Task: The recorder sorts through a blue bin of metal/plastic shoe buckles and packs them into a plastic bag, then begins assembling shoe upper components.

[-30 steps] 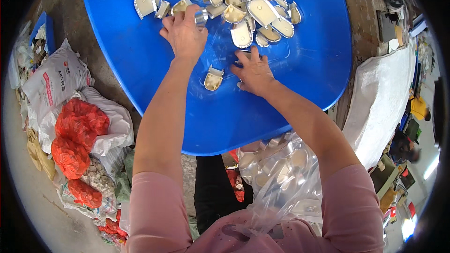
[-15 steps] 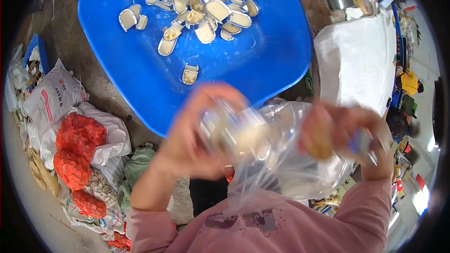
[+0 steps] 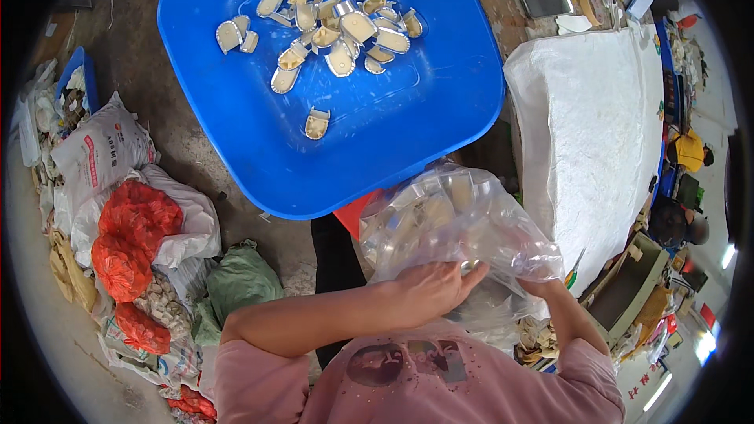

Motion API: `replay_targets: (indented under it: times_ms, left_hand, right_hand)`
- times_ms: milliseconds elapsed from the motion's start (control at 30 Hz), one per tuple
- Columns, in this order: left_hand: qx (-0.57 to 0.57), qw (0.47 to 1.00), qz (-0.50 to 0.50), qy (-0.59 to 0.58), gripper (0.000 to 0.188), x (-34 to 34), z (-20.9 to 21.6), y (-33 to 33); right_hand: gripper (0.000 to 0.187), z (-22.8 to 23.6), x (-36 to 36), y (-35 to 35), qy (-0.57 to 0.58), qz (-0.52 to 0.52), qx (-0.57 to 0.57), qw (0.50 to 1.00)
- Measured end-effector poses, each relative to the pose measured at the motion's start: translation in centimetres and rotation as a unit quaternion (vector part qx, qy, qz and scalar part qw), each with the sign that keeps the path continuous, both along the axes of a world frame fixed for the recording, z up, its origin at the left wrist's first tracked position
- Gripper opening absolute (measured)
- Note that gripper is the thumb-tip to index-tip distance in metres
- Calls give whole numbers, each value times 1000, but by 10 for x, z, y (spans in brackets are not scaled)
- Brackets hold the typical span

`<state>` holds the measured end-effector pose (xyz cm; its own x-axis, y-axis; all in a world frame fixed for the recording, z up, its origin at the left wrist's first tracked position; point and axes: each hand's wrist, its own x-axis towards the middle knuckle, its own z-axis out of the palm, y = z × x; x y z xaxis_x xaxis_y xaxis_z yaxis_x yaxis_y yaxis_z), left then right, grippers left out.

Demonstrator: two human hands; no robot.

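In front of my body is a clear plastic bag [image 3: 440, 204] with several cream and silvery pieces showing dimly through its film. My left hand [image 3: 432, 289] reaches across from the left and grips the near side of the bag, its thumb sticking out to the right. At the bag's right side my right hand [image 3: 536, 276] holds the film, which partly covers its fingers. Beyond the bag, a large blue tub [image 3: 408, 129] holds a loose heap of small cream pieces with shiny metallic rims [image 3: 340, 59]. A single such piece [image 3: 316, 123] lies apart, nearer to me.
White sacks [image 3: 106, 145], red bags [image 3: 137, 220] and a green sack [image 3: 245, 276] crowd the floor at left. A white-covered surface [image 3: 593, 133] stands at right, with an open box [image 3: 628, 279] nearer. Something red [image 3: 353, 212] shows under the tub's near edge.
Both hands, blurred and raised before, have come down toward my body onto the bag. The pieces they held are no longer in them. The bag's filled part now lies farther away, against the tub.
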<state>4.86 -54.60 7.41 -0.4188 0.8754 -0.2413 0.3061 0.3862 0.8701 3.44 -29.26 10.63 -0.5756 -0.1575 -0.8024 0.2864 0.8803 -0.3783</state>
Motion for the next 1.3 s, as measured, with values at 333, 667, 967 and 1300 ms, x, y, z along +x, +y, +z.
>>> replay_targets:
  times_ms: [333, 667, 967, 1300]
  left_hand:
    - [-132, 778, 605, 109, 61, -113, -123, -172]
    - [-277, 748, 598, 80, 93, -150, -268, -170]
    - [-203, 741, 635, 88, 67, -122, -281, -183]
    - [452, 654, 463, -392, 76, -52, -49, -122]
  right_hand:
    - [71, -29, -205, -118, 60, 43, -265, 961]
    - [69, -249, -257, -232, 314, 160, 98, 931]
    - [47, -248, -247, -202, 317, 172, 10, 933]
    - [50, 21, -196, -114, -186, 185, -368, 892]
